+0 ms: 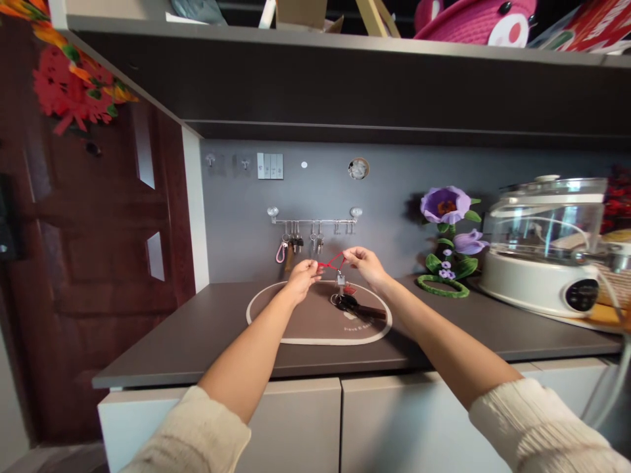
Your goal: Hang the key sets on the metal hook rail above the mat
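Between my two hands a thin red cord [336, 262] is stretched above the mat. My left hand [304, 278] pinches its left end, and my right hand [365, 263] pinches the loop on the right. A silver key [341, 280] hangs from the cord below my right fingers. Under it, on the brown oval mat [290, 322], lies a bunch of dark keys [348, 302] with a ring and a long brown strap [371, 312]. A small red item [350, 289] shows just behind the hanging key.
On the back wall a metal hook rail [315, 221] carries several key sets, one with a pink loop [280, 252]. Purple fabric flowers [445, 205] and a white appliance with a clear top [537, 276] stand at right. A shelf [345, 79] overhangs the counter [197, 328].
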`<state>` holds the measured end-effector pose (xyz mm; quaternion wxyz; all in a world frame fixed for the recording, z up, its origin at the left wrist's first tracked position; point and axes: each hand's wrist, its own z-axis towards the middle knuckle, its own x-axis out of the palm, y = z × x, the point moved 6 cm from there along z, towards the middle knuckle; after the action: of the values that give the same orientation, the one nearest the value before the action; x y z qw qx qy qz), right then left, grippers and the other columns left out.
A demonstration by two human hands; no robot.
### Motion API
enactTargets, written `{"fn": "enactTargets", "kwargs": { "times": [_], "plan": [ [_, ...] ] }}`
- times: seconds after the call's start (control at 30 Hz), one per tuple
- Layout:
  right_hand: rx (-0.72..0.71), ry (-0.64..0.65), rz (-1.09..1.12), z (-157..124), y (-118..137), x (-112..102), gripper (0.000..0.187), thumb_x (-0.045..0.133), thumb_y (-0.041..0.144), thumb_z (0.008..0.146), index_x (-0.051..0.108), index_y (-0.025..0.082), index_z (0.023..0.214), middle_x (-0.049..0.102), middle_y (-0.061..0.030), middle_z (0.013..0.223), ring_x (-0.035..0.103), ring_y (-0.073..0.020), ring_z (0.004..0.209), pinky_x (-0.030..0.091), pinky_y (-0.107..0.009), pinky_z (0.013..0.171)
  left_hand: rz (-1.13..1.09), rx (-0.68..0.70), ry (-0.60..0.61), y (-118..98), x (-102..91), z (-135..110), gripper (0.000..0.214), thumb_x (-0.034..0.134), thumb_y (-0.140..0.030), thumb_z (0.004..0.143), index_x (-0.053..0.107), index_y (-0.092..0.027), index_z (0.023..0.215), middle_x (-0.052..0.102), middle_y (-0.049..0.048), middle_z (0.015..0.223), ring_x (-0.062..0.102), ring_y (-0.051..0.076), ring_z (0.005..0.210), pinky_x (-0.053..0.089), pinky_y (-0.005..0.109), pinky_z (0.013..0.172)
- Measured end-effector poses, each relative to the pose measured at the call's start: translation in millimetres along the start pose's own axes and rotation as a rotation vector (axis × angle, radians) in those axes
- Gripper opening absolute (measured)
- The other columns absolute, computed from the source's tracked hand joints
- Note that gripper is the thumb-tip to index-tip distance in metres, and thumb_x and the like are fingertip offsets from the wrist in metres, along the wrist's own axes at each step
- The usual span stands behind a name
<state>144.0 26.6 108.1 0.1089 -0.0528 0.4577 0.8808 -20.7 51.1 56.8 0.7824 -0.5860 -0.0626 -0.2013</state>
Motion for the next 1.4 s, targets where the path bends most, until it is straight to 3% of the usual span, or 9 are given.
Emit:
{"fn": "enactTargets", "kwargs": {
  "times": [0.17,0.33,0.57,0.97,1.4],
  "plan": [
    [0.022,0.044,-0.009,11,6,0,0.035,0.063,0.048,0.061,0.055,0.015,0.073,0.057,0.0000,0.065,0.051,-0.0102,0.062,0.040,-0.025,0.063,0.251,0.091,0.017,4,4.6,0,0.007,0.051,-0.021,0.078,0.052,-0.014,0.076,0.062,0.0029,0.077,0.056,0.009,0.069,0.041,0.024,0.067],
    [0.018,0.097,-0.059,23,12,2,0.032,0.063,0.045,0.061,0.054,0.015,0.070,0.054,0.0015,0.060,0.048,-0.0093,0.057,0.039,-0.024,0.058,0.519,0.292,0.034,1,12.2,-3,0.008,0.048,-0.020,0.077,0.051,-0.015,0.073,0.059,0.0012,0.071,0.052,0.010,0.067,0.040,0.024,0.069],
    [-0.079,0.138,-0.218,50,16,3,0.025,0.060,0.039,0.064,0.053,0.015,0.067,0.049,0.0031,0.057,0.043,-0.0083,0.054,0.037,-0.023,0.054,0.774,0.453,0.031,7,14.8,0,0.008,0.048,-0.019,0.075,0.054,-0.016,0.070,0.057,0.0005,0.072,0.050,0.012,0.069,0.040,0.025,0.070],
    [-0.144,-0.010,-0.549,105,30,-1,0.008,0.055,0.021,0.070,0.060,0.015,0.068,0.059,-0.0001,0.066,0.049,-0.0100,0.061,0.039,-0.024,0.064,0.959,0.409,-0.068,22,7.4,4,0.014,0.046,-0.024,0.077,0.055,-0.017,0.069,0.059,0.0039,0.076,0.052,0.014,0.073,0.040,0.028,0.072],
    [-0.071,-0.070,-0.728,139,16,0,0.013,0.054,0.018,0.070,0.066,0.015,0.076,0.063,-0.0059,0.074,0.053,-0.0142,0.063,0.042,-0.027,0.063,0.955,0.353,-0.108,28,2.3,9,0.013,0.047,-0.023,0.077,0.055,-0.017,0.069,0.060,0.0045,0.076,0.053,0.014,0.071,0.041,0.027,0.070]
  ]
}}
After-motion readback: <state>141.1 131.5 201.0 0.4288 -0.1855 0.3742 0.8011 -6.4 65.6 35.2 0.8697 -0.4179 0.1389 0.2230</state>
